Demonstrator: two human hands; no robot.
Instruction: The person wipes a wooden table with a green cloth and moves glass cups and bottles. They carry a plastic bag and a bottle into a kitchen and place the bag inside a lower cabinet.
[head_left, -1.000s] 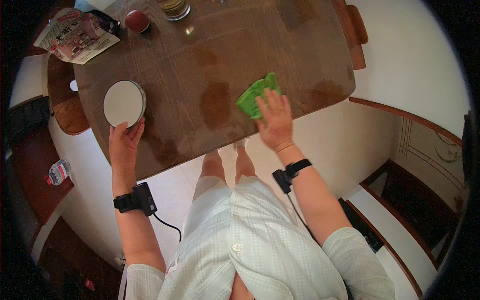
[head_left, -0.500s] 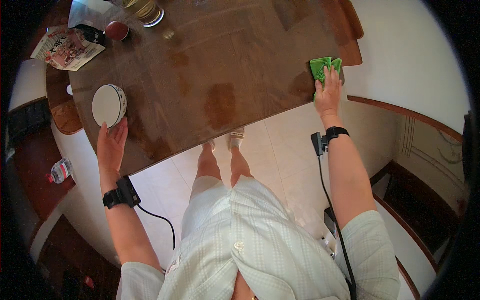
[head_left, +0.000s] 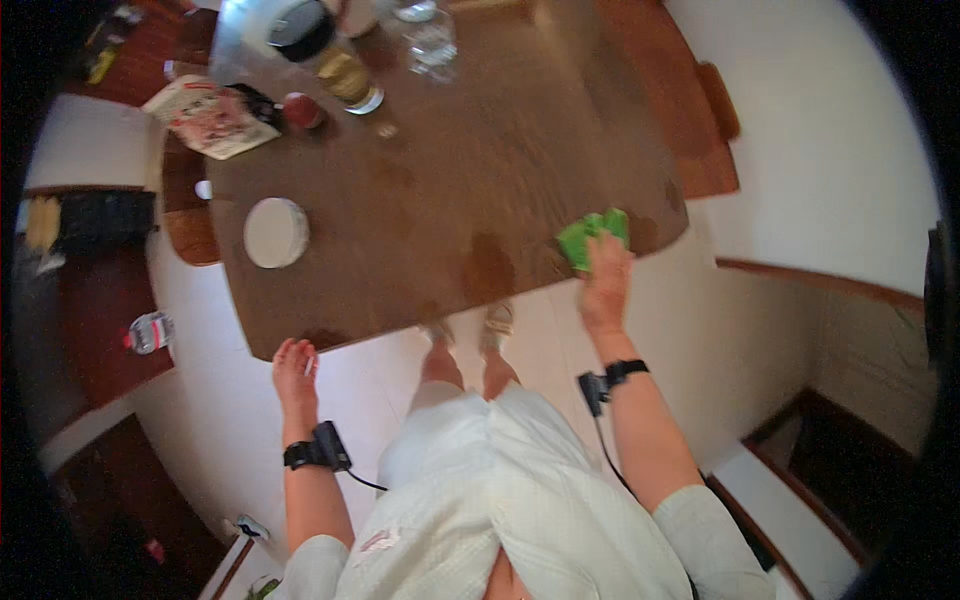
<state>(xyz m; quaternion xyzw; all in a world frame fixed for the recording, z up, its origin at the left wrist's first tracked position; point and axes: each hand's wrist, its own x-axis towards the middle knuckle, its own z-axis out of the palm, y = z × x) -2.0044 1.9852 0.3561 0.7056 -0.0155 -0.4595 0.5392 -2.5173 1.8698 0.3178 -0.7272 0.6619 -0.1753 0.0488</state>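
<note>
A green cloth (head_left: 580, 245) lies bunched on the brown wooden table (head_left: 450, 210), close to its front edge on the right. My right hand (head_left: 606, 290) is on the cloth, its fingers closed over the near side. At the front left corner of the table is my left hand (head_left: 296, 372), fingers loosely bent and holding nothing. A white bowl (head_left: 275, 233) stands on the table beyond my left hand, apart from it. Dark wet-looking patches (head_left: 490, 262) mark the tabletop between my hands.
Toward the back left are a printed pouch (head_left: 215, 120), a round red thing (head_left: 302, 111), a dark-lidded glass with yellowish liquid (head_left: 345, 80) and a clear glass (head_left: 428, 42). Wooden chairs (head_left: 715, 110) stand at the sides. A plastic bottle (head_left: 150, 333) lies at the far left.
My left hand has left the bowl's side and drawn back to the table's corner. My right hand has moved the green cloth left along the front edge. The view has shifted.
</note>
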